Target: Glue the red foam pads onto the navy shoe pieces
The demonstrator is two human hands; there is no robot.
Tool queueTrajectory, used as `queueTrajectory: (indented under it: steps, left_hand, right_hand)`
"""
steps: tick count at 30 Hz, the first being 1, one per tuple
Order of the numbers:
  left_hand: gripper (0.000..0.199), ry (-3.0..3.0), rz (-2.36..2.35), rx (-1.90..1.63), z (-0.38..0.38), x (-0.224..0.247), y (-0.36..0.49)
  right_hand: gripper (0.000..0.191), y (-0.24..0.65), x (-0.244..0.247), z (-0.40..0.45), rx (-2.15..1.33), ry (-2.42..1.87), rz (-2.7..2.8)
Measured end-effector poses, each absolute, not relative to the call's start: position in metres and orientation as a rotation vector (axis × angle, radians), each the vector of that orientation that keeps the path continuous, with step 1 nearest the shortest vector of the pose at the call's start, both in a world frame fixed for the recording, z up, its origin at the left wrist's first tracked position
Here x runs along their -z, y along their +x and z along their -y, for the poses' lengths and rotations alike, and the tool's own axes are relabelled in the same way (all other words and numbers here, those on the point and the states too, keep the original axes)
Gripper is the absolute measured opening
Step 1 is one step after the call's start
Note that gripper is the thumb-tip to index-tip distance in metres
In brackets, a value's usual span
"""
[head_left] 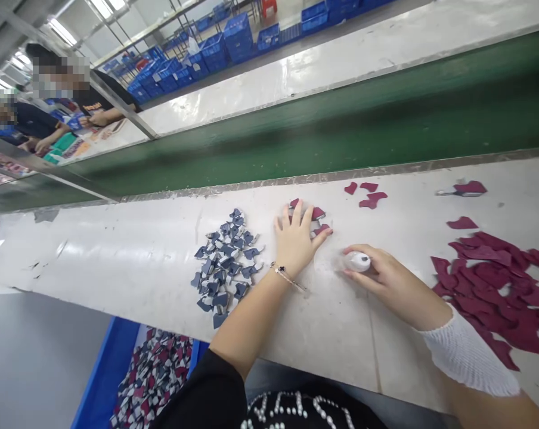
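Note:
My left hand lies flat with its fingers spread over a few maroon pieces on the white worktop. Parts of those pieces are hidden beneath the fingers. To its right, my right hand is closed round a small white bottle, tilted with its base towards me; its far end is blurred. Left of my left arm is a loose pile of small navy and grey pieces. A heap of maroon fabric pieces lies beyond my right hand. Several loose maroon scraps lie near the far edge.
A maroon-and-grey piece sits at the far right of the worktop. Below the near edge stands a blue bin full of mixed pieces. Across the green belt, co-workers sit at left, with blue crates behind.

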State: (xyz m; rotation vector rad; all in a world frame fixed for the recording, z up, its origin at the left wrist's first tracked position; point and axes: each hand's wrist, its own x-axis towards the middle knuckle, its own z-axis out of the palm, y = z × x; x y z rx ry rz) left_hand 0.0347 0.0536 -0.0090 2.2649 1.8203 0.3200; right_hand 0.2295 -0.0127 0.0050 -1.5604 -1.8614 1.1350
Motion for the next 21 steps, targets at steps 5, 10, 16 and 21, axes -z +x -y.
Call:
queueTrajectory:
  steps: [5, 10, 16, 21]
  left_hand:
    - [0.069, 2.275, -1.887, -0.325, -0.069, 0.003, 0.013]
    - [0.048, 2.379, -2.053, -0.132, -0.044, -0.018, -0.036]
    - [0.026, 2.368, -2.052, -0.057, -0.032, -0.018, -0.079]
    - [0.011, 2.284, -1.809, -0.386, -0.037, -0.035, -0.068]
  right_hand:
    - [0.040, 0.245, -0.018, 0.026, -1.178, -1.532, 1.758]
    - [0.040, 0.257, -0.044, 0.049, -1.204, -1.650, 1.470]
    - [0.036, 0.270, -0.055, 0.054, -1.270, -1.565, 1.291]
    - [0.034, 0.272, -0.064, 0.052, -1.364, -1.427, 1.200]
